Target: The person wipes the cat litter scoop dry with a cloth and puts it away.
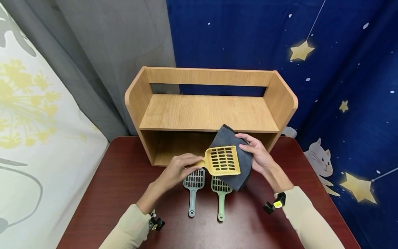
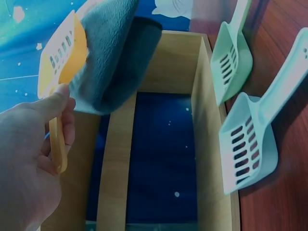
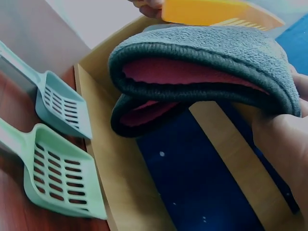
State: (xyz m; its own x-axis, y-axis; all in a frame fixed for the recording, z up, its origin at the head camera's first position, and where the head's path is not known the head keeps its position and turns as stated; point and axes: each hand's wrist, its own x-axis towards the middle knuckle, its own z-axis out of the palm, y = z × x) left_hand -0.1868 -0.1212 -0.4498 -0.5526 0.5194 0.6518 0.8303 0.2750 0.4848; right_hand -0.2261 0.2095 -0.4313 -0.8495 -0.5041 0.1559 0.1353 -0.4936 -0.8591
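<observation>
My left hand (image 1: 178, 168) grips a yellow litter scoop (image 1: 223, 160) by its handle, the slotted head pointing right. My right hand (image 1: 257, 155) holds a folded grey cloth (image 1: 225, 136) with a dark edge. In the head view the cloth shows behind the scoop's head and hangs past its right side. From the right wrist view, the folds of the cloth (image 3: 202, 43) show a reddish inner side. Below the hands, a blue litter scoop (image 1: 194, 183) and a green litter scoop (image 1: 221, 193) lie side by side on the table, handles toward me.
A two-level wooden shelf (image 1: 208, 112) stands at the back of the dark red table (image 1: 124, 186), just beyond the two lying scoops. Behind it hang a grey curtain (image 1: 121, 34) and a blue curtain (image 1: 236, 34) with stars. A white patterned curtain (image 1: 40, 138) borders the left.
</observation>
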